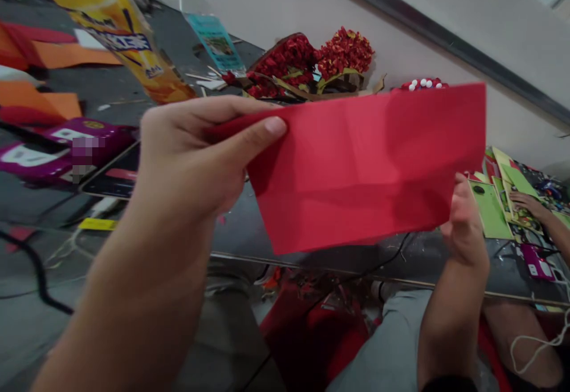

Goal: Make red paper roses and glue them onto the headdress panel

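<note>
A creased sheet of red paper (356, 160) is held up above the table's front edge. My left hand (191, 148) pinches its left end, thumb on the near face and the other fingers behind it. At the lower right edge of the sheet is my right hand (465, 225), its fingers curled against the paper and partly blurred. Where the sheet's right end meets those fingers, the exact grip is partly hidden.
Left lie a purple-and-white device (107, 136), a phone (111, 181) and orange paper (57, 98). A yellow pouch (120, 35), water bottle (214, 38) and dark red flower-like decorations (345, 53) stand behind. A co-worker's hand (529, 205) rests near green cards (492, 211) at right.
</note>
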### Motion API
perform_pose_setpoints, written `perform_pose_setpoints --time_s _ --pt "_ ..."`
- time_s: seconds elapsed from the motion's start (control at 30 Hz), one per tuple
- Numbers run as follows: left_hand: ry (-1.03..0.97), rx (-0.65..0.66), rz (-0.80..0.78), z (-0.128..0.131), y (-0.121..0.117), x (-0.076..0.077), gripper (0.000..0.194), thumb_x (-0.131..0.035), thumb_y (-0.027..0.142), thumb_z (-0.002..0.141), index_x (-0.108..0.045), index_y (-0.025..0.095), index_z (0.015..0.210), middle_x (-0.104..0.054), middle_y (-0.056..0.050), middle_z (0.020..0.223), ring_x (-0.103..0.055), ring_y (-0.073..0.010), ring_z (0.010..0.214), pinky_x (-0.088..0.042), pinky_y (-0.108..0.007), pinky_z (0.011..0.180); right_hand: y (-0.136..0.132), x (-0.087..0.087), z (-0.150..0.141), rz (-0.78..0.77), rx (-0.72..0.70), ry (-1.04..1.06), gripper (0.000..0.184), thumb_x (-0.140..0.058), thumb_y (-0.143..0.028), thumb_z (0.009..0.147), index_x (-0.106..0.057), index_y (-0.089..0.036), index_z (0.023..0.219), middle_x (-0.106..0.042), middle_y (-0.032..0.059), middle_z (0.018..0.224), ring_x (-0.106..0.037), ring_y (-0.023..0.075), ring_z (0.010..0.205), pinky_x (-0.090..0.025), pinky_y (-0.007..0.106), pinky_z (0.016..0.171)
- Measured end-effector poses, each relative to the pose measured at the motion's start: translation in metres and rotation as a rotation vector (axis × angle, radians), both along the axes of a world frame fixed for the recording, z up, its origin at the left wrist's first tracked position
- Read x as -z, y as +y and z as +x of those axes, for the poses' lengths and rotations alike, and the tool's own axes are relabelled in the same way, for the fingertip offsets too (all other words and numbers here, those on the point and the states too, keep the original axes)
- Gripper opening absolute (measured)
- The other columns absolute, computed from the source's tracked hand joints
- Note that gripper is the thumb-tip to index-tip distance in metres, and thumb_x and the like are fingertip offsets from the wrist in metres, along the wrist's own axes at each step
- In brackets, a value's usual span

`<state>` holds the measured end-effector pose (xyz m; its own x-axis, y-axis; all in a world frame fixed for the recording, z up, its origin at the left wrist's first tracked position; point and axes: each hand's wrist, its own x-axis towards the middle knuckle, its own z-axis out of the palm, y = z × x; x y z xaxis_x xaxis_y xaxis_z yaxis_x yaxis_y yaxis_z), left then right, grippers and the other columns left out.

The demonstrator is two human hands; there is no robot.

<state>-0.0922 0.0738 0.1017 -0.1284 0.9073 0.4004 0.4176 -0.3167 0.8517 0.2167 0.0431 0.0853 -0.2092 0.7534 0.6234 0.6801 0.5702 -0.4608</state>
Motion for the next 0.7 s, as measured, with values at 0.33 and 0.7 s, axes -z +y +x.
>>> perform_pose_setpoints --time_s 0.33,0.7 --pt "0.247 -0.058 0.216 0.012 0.012 0.01 0.049 -0.058 0.045 0.086 -0.051 0.016 0.124 -0.045 -0.01 0.141 -0.039 -0.0272 0.131 -0.036 -0.047 0.106 -0.005 0.004 -0.022 -0.158 0.049 0.278 0.031 -0.07 -0.032 0.075 -0.066 -0.033 0.106 -0.072 -0.0007 0.1 -0.068 0.0173 0.086 -0.056 0.033 0.075" --pt "0.493 0.405 0.131 0.039 -0.003 0.013 0.031 -0.04 0.03 0.092 -0.069 0.018 0.089 -0.07 -0.003 0.075 -0.063 -0.015 0.065 -0.046 -0.024 0.061 -0.002 0.007 -0.037 -0.042 0.013 0.376 0.05 -0.052 -0.051 0.085 -0.044 -0.031 0.131 -0.069 0.0054 0.103 -0.068 0.0179 0.083 -0.055 0.032 0.07"
